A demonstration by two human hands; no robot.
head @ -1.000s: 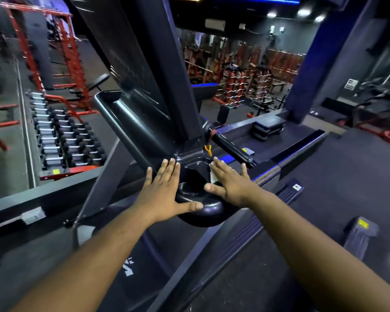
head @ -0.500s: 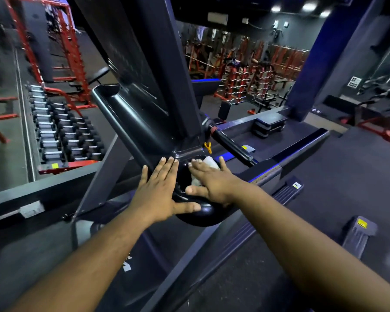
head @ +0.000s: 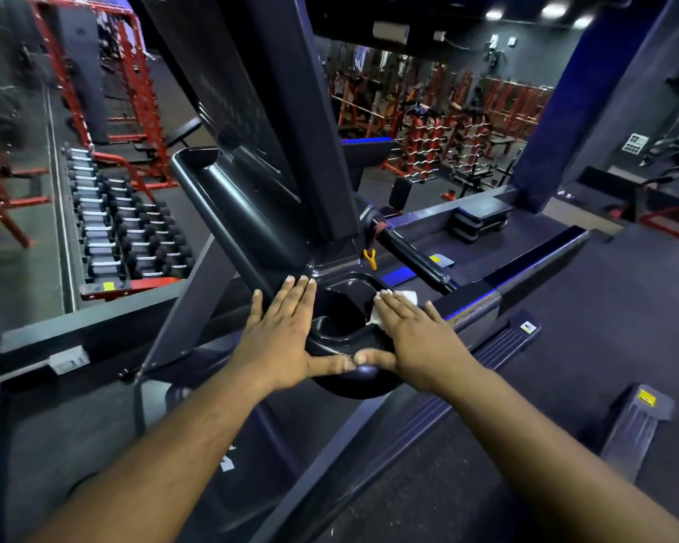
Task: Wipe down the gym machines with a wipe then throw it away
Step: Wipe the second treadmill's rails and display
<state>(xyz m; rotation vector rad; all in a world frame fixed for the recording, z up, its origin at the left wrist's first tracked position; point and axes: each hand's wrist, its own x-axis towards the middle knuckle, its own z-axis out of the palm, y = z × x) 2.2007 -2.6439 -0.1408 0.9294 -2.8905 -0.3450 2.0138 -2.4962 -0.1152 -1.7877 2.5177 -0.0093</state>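
Observation:
A black treadmill console [head: 251,158] rises in front of me, with a round black cup holder [head: 342,311] at its lower right corner. My right hand [head: 412,339] lies flat on the holder's right rim, pressing a white wipe [head: 406,297] that shows beyond my fingertips and under my index finger. My left hand [head: 287,339] rests flat on the holder's left rim, fingers together and nothing in it. The two thumbs nearly touch at the holder's near edge.
A black handlebar [head: 412,256] runs back right from the console. A dumbbell rack [head: 126,229] stands on the left below red frames [head: 95,72]. Another treadmill deck [head: 526,252] lies to the right, with barbell racks [head: 447,139] far back.
My right hand has slid the wipe from the middle of the cup holder out to its right rim. My left hand has stayed on the left rim.

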